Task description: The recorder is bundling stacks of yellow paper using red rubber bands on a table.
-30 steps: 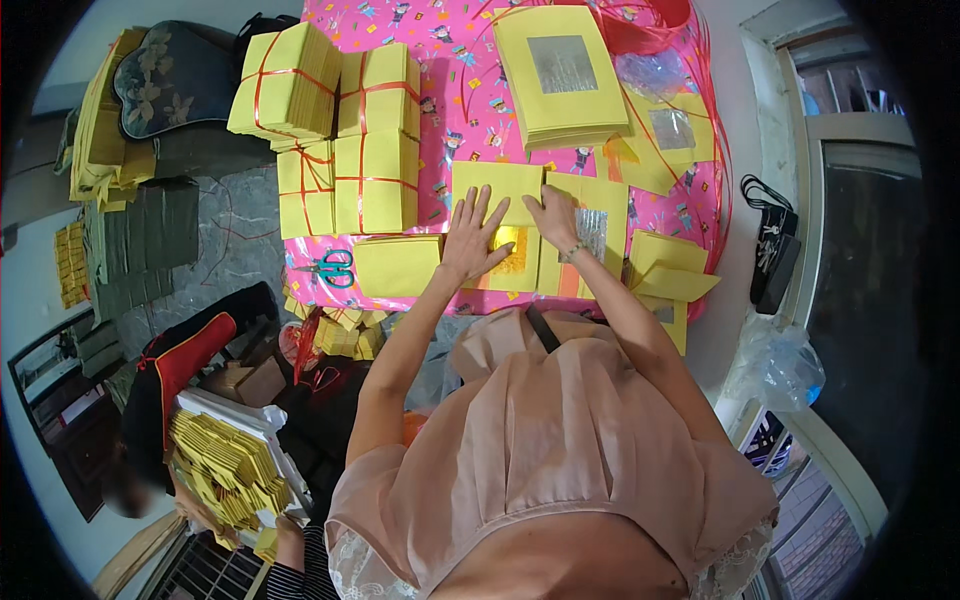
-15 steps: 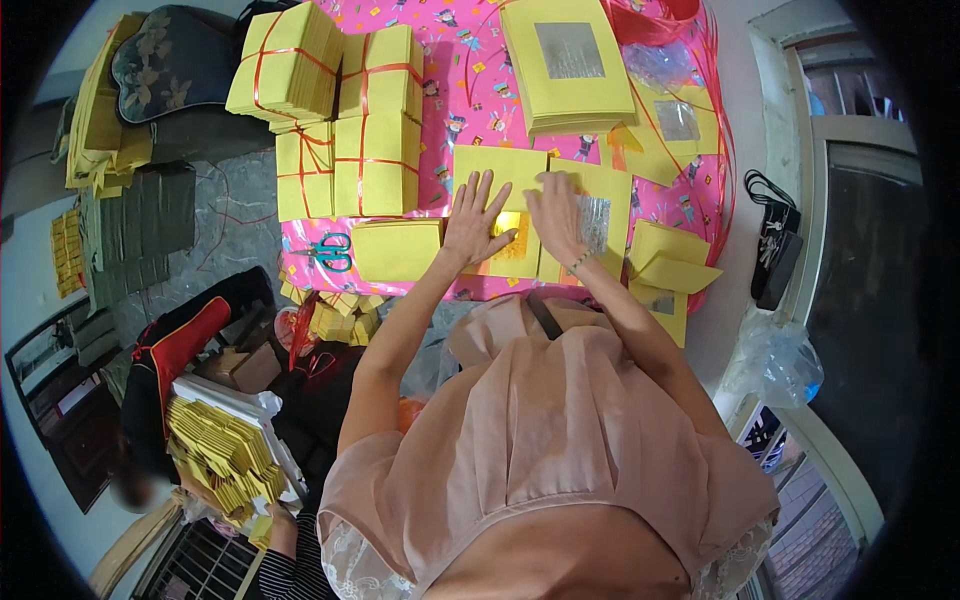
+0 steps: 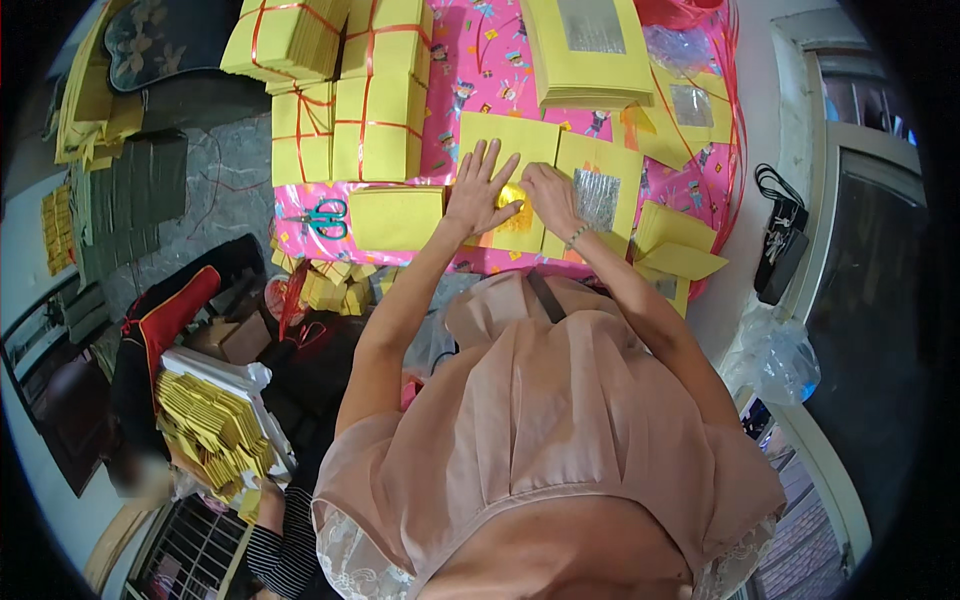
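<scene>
My left hand (image 3: pixel 481 192) lies flat with fingers spread on a yellow paper sheet (image 3: pixel 522 138). Gold foil (image 3: pixel 522 225) shows on that sheet, between my two hands. At the sheet's right edge, beside the foil, is my right hand (image 3: pixel 552 197), its fingers curled together; what they pinch, if anything, is hidden. Partly under the right wrist lies a neighbouring yellow sheet (image 3: pixel 572 158) with a silver foil patch (image 3: pixel 597 198). Left of my left forearm is a low yellow paper stack (image 3: pixel 397 218), with green-handled scissors (image 3: pixel 327 218) beyond it.
Yellow bundles tied with red ribbon (image 3: pixel 378 130) stand at the far left of the pink tablecloth (image 3: pixel 452 130). A thick yellow stack (image 3: pixel 592 85) sits at the back right, near red ribbon (image 3: pixel 738 130). At lower left, a co-worker's striped sleeve (image 3: pixel 280 550) reaches a tray of yellow papers (image 3: pixel 215 430).
My right hand has drawn back toward me, from the sheet's upper edge to beside the gold foil. My left hand stays flat on the sheet. The whole view has shifted slightly.
</scene>
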